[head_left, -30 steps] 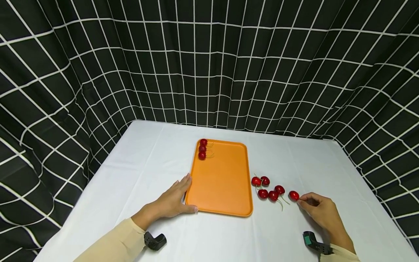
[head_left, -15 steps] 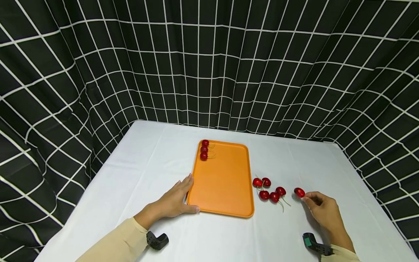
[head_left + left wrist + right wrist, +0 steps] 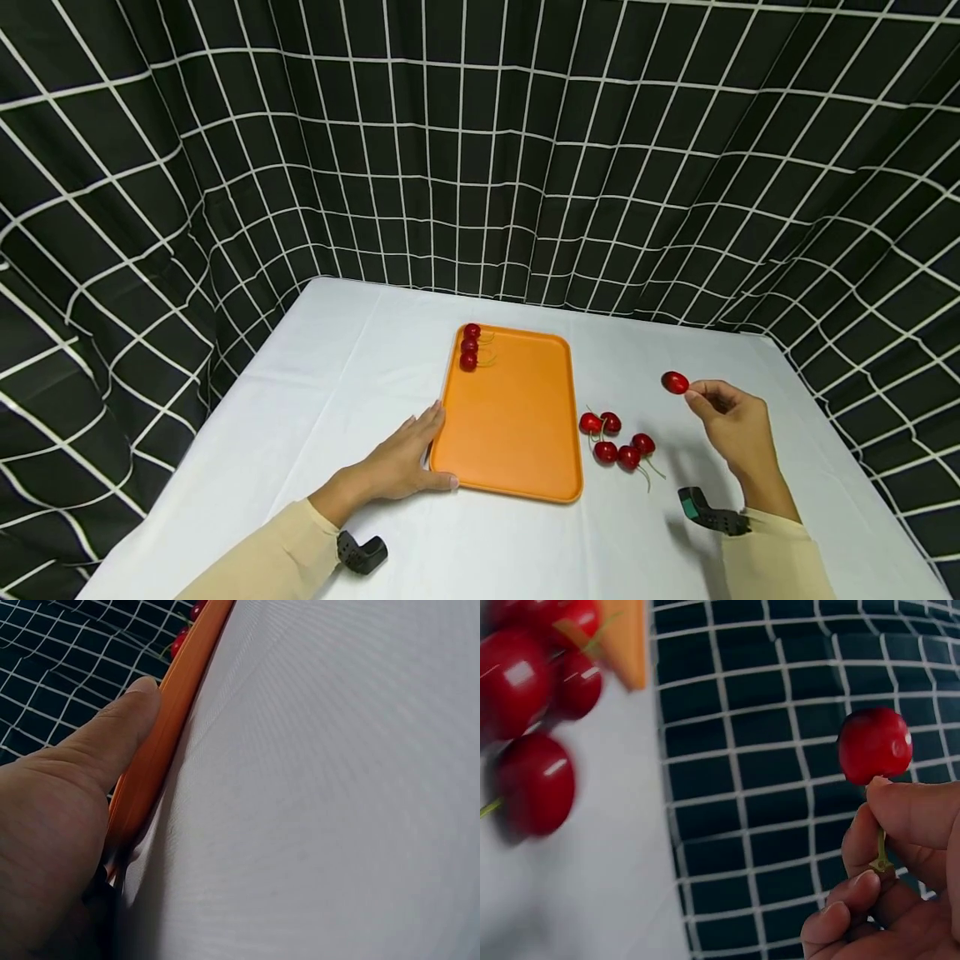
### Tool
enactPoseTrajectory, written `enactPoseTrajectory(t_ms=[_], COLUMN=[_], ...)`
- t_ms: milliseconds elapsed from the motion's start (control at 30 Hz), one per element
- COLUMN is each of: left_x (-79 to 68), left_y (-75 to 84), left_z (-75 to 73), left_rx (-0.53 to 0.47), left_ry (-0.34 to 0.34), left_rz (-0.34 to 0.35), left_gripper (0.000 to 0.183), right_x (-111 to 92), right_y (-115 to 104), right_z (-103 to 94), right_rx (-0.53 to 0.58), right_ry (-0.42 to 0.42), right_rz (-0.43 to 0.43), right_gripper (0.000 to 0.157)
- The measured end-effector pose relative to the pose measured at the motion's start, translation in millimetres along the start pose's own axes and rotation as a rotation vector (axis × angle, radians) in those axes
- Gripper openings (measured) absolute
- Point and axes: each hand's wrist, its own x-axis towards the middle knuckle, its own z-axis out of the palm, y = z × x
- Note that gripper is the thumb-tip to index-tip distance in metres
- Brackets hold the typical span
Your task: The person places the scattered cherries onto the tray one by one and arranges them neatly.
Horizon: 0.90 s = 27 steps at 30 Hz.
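Well, right of the tray (image 3: 517, 417), the right hand (image 3: 737, 427), pinching seemingly just the stem (image 3: 881, 846), could drop the cherry (image 3: 675, 382); the spread left hand (image 3: 401, 461) touches the tray.

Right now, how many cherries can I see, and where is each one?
9. Three cherries are on the orange tray, by its far left corner; five loose cherries lie on the white table right of it; the right hand holds one cherry. None seems hidden.
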Motion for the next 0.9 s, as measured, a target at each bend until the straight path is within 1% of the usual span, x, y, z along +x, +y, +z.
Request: enactPoseTrajectory(t_ms=[167,333,600,733,900], left_x=[0.5,1.1,1.2,1.3,-0.2], left_y=[-1.1,-1.6,-1.0,-0.6,-0.8], left_z=[-0.3,0.2,-0.6,-1.2,-0.7], left_rx=[0.004,0.001,0.025,0.028,0.026], left_ry=[-0.002,-0.004,-0.004,-0.005,-0.011], left_rz=[-0.002,-0.001,0.0,0.005,0.003], left_gripper=[0.111,0.112,0.111,0.111,0.111], right_x=[18,31,43,47,50], right_y=[-26,-46,-77,-88,-98], right_z=[12.3,30.9,60.8,75.7,96.2], right_rx=[0.019,0.053,0.14,0.181,0.205], right_ry=[-0.019,-0.042,-0.087,-0.107,-0.127], right_rz=[-0.028,-0.074,-0.153,-0.182,-0.196], right_gripper=[0.02,0.019,0.016,0.014,0.01])
